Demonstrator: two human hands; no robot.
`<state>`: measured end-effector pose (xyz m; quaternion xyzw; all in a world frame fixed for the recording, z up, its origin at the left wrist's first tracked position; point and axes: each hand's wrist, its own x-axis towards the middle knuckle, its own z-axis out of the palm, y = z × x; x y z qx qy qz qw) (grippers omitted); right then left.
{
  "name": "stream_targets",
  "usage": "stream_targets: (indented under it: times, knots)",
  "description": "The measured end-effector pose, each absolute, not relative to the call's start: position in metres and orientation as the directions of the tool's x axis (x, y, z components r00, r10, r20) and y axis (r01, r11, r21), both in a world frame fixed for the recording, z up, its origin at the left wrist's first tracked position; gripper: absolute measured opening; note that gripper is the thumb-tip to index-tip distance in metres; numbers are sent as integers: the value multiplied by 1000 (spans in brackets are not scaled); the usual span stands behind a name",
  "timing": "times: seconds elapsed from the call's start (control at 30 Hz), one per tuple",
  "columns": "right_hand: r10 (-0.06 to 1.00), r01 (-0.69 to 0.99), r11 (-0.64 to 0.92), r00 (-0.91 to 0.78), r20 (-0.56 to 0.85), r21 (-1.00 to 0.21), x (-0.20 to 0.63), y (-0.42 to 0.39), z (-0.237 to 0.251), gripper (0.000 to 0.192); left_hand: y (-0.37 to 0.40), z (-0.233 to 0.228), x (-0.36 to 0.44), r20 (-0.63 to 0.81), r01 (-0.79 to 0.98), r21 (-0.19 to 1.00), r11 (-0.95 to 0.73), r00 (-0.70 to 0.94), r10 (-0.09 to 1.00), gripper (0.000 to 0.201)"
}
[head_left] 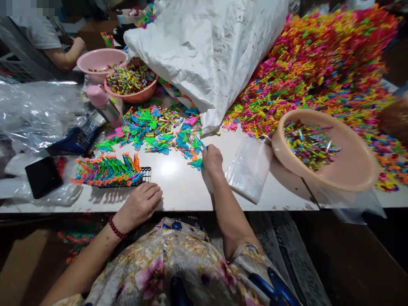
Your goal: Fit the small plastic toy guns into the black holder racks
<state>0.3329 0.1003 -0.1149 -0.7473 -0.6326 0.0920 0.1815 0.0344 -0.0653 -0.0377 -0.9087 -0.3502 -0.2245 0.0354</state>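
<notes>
White table [178, 187], seen from above, is shown crowded with small plastic parts. Along its near edge the left hand [140, 206] is laid flat, palm down and fingers loosely spread, with nothing grasped; a red bead bracelet [116, 228] is worn at the wrist. Just beyond its fingertips a black rack [145, 173] is placed, into which a row of coloured plastic pieces [106, 170] is packed upright. The right hand [212, 160] is stretched forward, and a blue piece [199, 146] is pinched between its fingertips at the near edge of a loose scatter of blue and green pieces [153, 129] in the middle of the table. A clear plastic bag [250, 170] is laid flat just to the right of that hand. Further right, a pink bowl [350, 170] of small multicoloured tubes is tilted toward the viewer, and behind it a large heap of pink, yellow and orange pieces [321, 59] is piled. A crumpled white sack [207, 46] is spread across the far centre. Two more pink bowls [102, 59] are set at the far left, where another person's forearm [63, 57] is rested. A pink-capped bottle [102, 102], a dark phone [43, 176] and clear wrapping [35, 110] are gathered at the left edge.
</notes>
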Motion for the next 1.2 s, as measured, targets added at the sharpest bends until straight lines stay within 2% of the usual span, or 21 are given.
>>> stream_targets:
  times: [0.13,0.23,0.37,0.5,0.63,0.77,0.9,1.07,1.2]
  knots:
    - [962,795,-122,241,125,-595,334,70,-114,29,-61,-28,24,524,715,98,-692,554,647,22]
    - [957,707,-61,243,160,-705,327,60,-108,32,-52,-14,17,562,785,130,-606,445,698,24]
    - [980,530,39,146,136,-847,308,59,-97,30,-32,1,10,480,872,124,-473,364,798,25]
    - [996,229,63,-80,46,-971,265,62,-95,28,-9,2,7,323,903,98,-419,370,871,39]
    - [961,106,-40,-269,-68,-994,214,61,-96,15,6,-7,1,166,922,36,-385,374,912,38]
    - [924,106,-103,-357,-135,-989,177,62,-101,8,6,-10,-11,135,908,29,-417,410,902,30]
    - [909,140,-108,-386,-155,-984,157,64,-109,10,-1,-8,-24,115,889,135,-438,425,898,43]
    - [872,118,-123,-461,-164,-985,138,58,-112,27,-6,-9,-35,98,864,267,-427,416,904,59]
    - [870,195,5,-484,-91,-981,127,54,-111,29,-6,-9,-36,96,851,295,-434,426,900,59]
